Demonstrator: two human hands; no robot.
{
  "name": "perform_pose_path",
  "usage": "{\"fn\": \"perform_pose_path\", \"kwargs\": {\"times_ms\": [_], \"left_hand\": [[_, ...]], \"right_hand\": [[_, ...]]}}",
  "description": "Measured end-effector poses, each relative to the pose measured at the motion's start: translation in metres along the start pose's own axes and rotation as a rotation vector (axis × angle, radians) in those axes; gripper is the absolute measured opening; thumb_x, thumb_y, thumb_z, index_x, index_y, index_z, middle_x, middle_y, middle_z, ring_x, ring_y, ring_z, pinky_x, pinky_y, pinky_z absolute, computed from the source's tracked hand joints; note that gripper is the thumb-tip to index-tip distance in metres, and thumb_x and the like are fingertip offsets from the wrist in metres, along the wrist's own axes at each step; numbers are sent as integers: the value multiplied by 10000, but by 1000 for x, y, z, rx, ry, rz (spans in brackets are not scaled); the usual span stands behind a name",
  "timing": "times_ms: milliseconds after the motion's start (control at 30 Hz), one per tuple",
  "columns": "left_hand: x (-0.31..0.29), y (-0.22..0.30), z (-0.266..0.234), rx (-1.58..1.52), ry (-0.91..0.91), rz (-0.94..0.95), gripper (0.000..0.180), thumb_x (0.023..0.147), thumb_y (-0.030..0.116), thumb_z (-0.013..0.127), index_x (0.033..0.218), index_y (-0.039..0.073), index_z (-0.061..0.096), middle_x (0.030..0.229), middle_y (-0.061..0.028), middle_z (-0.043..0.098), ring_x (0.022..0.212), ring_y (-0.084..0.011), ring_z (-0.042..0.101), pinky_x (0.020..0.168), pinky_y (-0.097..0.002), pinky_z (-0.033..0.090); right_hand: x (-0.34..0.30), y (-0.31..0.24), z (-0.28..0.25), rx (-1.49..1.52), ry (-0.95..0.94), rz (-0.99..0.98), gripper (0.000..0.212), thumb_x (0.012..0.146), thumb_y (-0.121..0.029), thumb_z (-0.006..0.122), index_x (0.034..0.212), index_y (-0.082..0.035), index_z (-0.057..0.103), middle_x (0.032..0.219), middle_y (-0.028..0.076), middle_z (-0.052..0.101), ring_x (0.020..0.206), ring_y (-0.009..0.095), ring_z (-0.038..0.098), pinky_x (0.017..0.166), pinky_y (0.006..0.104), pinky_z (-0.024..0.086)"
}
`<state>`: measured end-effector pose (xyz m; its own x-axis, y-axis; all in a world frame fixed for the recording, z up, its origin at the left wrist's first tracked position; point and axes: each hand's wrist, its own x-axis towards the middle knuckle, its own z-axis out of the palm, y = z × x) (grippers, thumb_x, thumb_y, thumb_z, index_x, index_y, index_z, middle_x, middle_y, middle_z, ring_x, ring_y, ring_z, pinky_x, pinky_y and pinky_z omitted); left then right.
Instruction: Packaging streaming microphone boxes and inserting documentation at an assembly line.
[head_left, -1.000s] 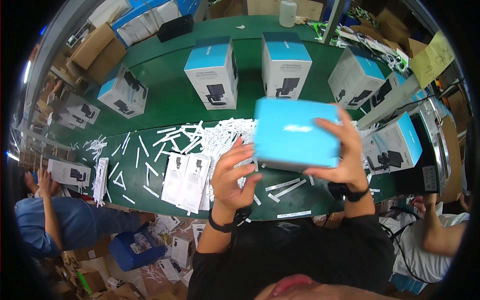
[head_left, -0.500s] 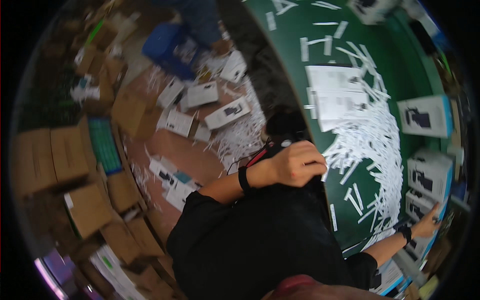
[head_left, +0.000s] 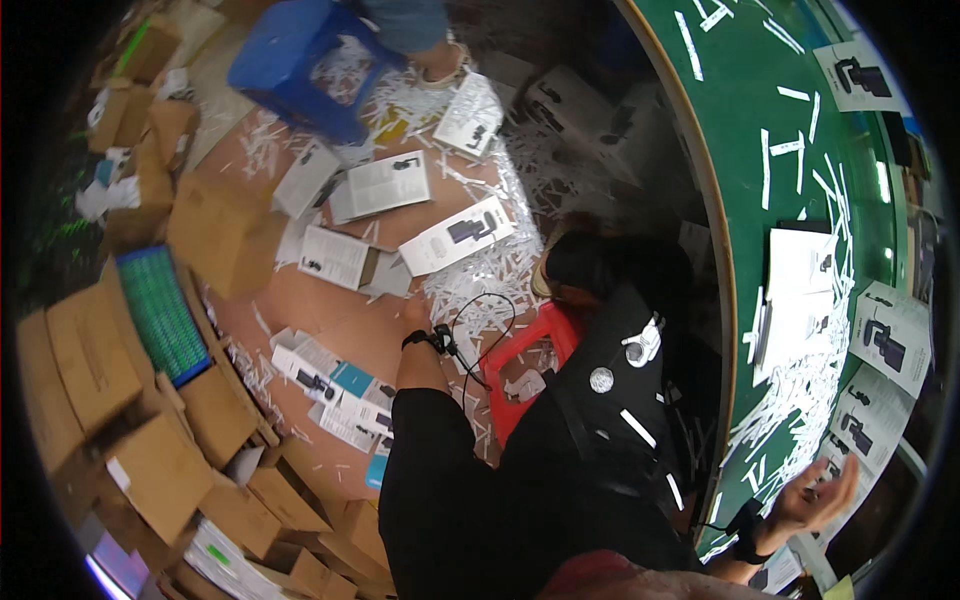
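Note:
My left arm hangs out over the floor, and my left hand (head_left: 414,316) is seen from behind, its fingers hidden. A dark band is round that wrist, and a thin black cord (head_left: 513,318) loops beside it. Nearest to this hand are a white printed carton (head_left: 335,257) and a longer white carton (head_left: 458,236) on the floor. At the right, my right hand (head_left: 815,495) is raised with fingers apart and nothing seen in it. It is beside a row of white printed boxes (head_left: 868,420) along the green table (head_left: 735,130).
White paper strips (head_left: 800,400) cover part of the table, and more litter the floor. A red stool (head_left: 500,400) is by my legs, with white scraps on my dark clothing. A blue stool (head_left: 270,60) and another person's foot (head_left: 440,65) are farther off. Brown cartons (head_left: 165,485) crowd the left.
My left hand has gone from a closed fist at the table edge down and left over the floor. My right hand's fingers have spread. The view has swung left, showing more floor.

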<state>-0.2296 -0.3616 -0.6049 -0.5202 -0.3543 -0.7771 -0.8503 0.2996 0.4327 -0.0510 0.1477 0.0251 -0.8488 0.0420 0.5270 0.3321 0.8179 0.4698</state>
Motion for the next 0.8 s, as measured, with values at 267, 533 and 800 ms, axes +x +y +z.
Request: {"fn": "perform_pose_path", "kwargs": {"times_ms": [267, 533, 800], "left_hand": [[97, 23, -21, -967, -7, -170, 375, 998, 291, 699, 1226, -3, 646, 1097, -117, 724, 932, -251, 700, 778, -376, 578], [-106, 202, 4, 103, 478, 1032, 304, 921, 224, 764, 872, -52, 646, 787, -184, 660, 704, -343, 595, 658, -468, 479], [-472, 333, -111, -288, 414, 1608, 249, 929, 110, 761, 845, -29, 573, 838, -143, 684, 708, -230, 648, 612, -390, 561]], "right_hand": [[12, -32, 8, 217, -282, 163, 273, 898, 44, 669, 1170, 27, 679, 1127, 202, 686, 995, 352, 688, 845, 383, 556], [6, -62, -16, 438, -331, 225, 343, 762, 46, 706, 1098, -22, 701, 1058, 158, 694, 802, 298, 717, 627, 361, 572], [7, -96, -46, 1216, -280, 150, 1184, 690, -393, 899, 1627, -113, 231, 1594, 315, 261, 804, 384, 706, 600, 387, 586]]}}
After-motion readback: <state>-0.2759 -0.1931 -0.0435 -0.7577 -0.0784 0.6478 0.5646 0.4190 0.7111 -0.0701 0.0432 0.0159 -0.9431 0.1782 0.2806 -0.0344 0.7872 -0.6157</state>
